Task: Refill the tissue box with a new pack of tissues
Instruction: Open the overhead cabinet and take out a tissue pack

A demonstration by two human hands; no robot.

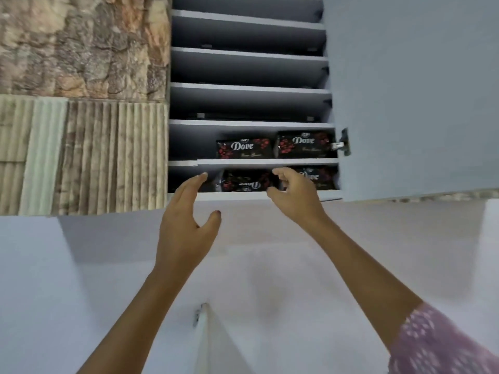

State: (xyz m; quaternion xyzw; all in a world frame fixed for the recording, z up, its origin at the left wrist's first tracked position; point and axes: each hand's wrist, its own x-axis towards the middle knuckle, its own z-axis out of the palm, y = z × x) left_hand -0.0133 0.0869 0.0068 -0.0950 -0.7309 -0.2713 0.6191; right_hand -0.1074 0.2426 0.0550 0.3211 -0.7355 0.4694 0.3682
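Observation:
Black Dove tissue packs with red flowers lie in an open wall cabinet. Two sit on the second shelf from the bottom, one at the middle (245, 148) and one at the right (304, 144). On the bottom shelf lies an upside-down pack (244, 180) with another pack (321, 178) to its right. My left hand (186, 225) is raised just below the bottom shelf, fingers spread, holding nothing. My right hand (293, 194) reaches in front of the bottom shelf with curled fingers between the two lower packs. No tissue box is in view.
The cabinet's upper shelves (248, 87) hold nothing visible. Its grey door (415, 98) stands open to the right, with a metal hinge (343, 144). Stone-textured wall tiles (81, 103) are at the left. Another door edge (202, 319) shows below.

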